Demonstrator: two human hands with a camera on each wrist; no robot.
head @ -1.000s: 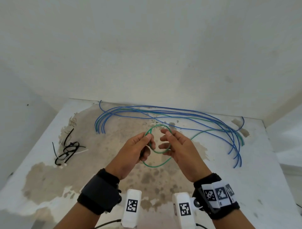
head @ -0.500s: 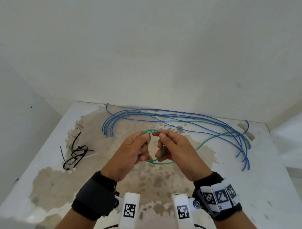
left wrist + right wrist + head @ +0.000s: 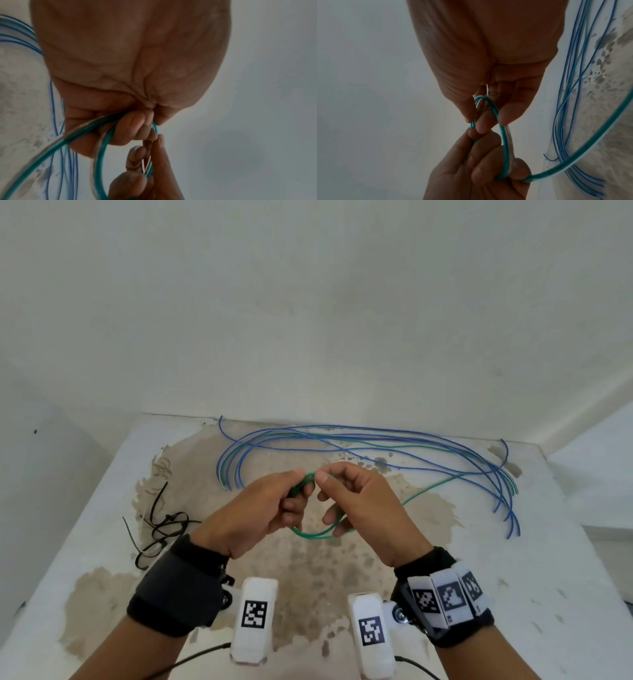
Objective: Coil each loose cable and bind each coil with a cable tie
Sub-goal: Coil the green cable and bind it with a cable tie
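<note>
A green cable (image 3: pixel 313 536) is partly coiled into a small loop held above the stained table (image 3: pixel 102 542). My left hand (image 3: pixel 297 488) grips one side of the loop with curled fingers; the left wrist view shows the cable (image 3: pixel 100 155) passing under them. My right hand (image 3: pixel 323 485) pinches the top of the loop (image 3: pixel 504 142) between thumb and fingertips, right next to the left hand. The cable's loose tail (image 3: pixel 428 491) trails off to the right across the table. A thin white strand (image 3: pixel 487 89) shows by the right fingers; what it is I cannot tell.
Several loose blue cables (image 3: pixel 376 440) and one more green one lie in long arcs along the back of the table near the wall. A heap of black cable ties (image 3: pixel 164 529) lies at the left, beside my left wrist.
The hands have drawn together and the green loop has tightened. The right hand, earlier spread beside the loop, now pinches its top.
</note>
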